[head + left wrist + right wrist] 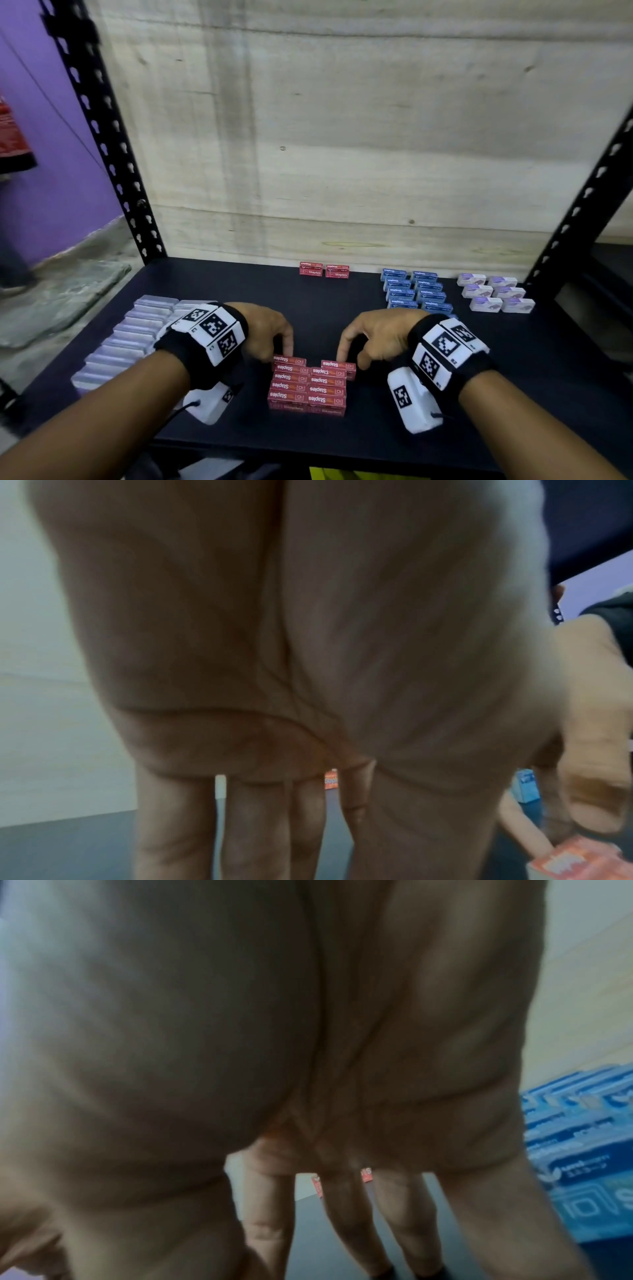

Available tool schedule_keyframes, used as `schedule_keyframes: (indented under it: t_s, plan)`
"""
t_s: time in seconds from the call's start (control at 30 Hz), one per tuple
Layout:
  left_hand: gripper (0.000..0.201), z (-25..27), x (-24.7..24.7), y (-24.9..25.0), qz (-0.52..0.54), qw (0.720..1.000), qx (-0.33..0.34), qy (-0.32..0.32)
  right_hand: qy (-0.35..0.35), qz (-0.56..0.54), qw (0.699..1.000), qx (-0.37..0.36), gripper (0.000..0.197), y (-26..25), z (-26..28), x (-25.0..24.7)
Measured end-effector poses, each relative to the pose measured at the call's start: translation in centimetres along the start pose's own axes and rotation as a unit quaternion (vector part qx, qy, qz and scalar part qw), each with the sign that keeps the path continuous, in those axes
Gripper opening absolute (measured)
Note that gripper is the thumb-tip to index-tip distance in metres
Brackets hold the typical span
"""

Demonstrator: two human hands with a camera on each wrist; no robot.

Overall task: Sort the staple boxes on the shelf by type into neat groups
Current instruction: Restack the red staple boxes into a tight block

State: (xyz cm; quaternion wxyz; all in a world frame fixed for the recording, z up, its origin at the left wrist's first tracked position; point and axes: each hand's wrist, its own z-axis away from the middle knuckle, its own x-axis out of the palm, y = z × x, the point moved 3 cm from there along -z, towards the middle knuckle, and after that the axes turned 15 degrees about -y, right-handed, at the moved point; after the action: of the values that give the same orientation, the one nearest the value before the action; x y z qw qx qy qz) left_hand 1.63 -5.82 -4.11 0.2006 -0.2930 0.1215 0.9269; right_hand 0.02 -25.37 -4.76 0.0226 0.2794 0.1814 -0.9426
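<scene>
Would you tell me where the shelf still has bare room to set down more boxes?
Bare shelf lies behind both hands, left of the two back red boxes, and between the front red stack and blue rows. It is crowded along the clear boxes at left and white boxes far right.

Purple wall left of a pale wooden back panel.

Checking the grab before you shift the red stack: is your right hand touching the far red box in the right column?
Touching. In the head view the right hand pinches the far red box, thumb tip on its far edge, curled fingers at its right end.
</scene>
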Motion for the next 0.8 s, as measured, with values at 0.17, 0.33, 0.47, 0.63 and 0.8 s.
schedule_keyframes:
  t_s: [0.17,0.33,0.47,0.63,0.8]
  plan:
    - [0.033,0.02,0.00,-0.09,0.008,1.000,0.004,-0.012,-0.003,0.012,1.000,-0.004,0.027,-0.17,-0.11,0.08]
    - [0.033,-0.07,-0.04,0.08,0.005,1.000,0.010,-0.014,0.000,0.004,1.000,-0.020,0.026,-0.30,-0.43,0.17]
    - [0.034,-0.15,-0.11,0.30,0.007,1.000,0.017,-0.018,0.003,0.009,1.000,-0.020,0.027,-0.46,-0.54,0.18]
    - [0.033,-0.36,-0.23,0.39,-0.002,1.000,0.020,-0.020,0.003,0.016,0.999,-0.028,0.027,-0.69,-0.63,0.23]
    - [0.032,-0.58,-0.17,0.15,0.000,0.999,0.026,-0.019,0.004,0.019,0.999,-0.030,0.028,-0.71,-0.60,0.24]
